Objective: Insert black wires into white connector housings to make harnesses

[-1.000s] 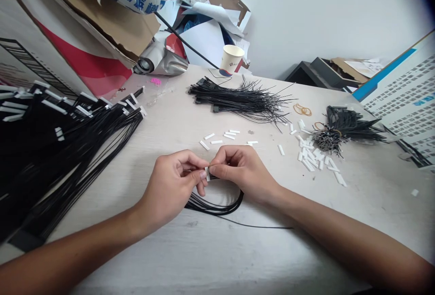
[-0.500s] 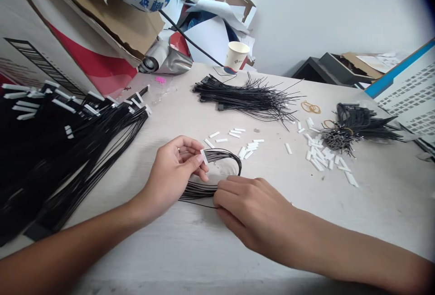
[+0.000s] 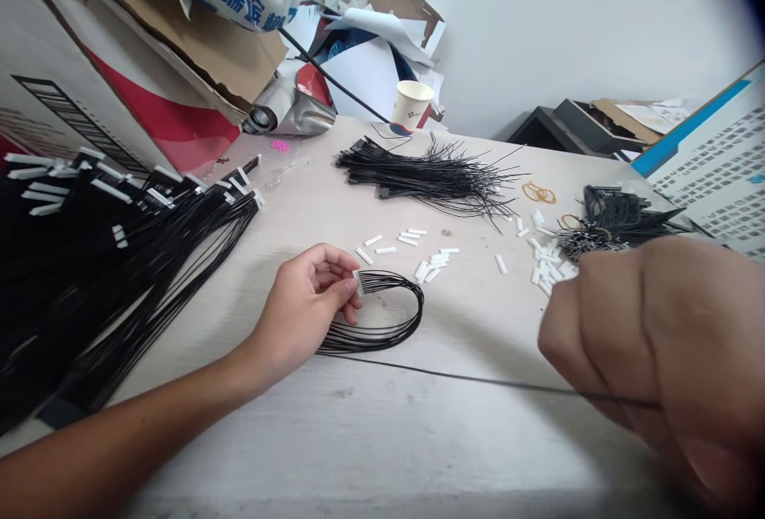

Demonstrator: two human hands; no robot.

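Between the thumb and fingers of my left hand (image 3: 316,288) is a white connector housing (image 3: 358,283). Several black wires (image 3: 418,308) run out of it and loop round, back under that hand. One single black wire (image 3: 466,376) stretches from the bundle to the right, low over the table. My right hand (image 3: 651,351) is closed in a fist around this wire, raised close to the camera. The wire's far end is hidden in or behind the fist. Loose white housings (image 3: 431,265) lie just beyond the loop.
A heap of finished-looking black harnesses with white ends (image 3: 197,232) covers the left side. Black wire bundles (image 3: 418,176), rubber bands (image 3: 539,192) and a paper cup (image 3: 412,106) stand or lie further back. More white housings (image 3: 541,260) lie near the right fist. Cartons (image 3: 197,41) border the left.
My right hand has moved from beside the loop far to the right and nearer the camera, drawing one black wire out straight. My left hand keeps its hold on the connector housing.
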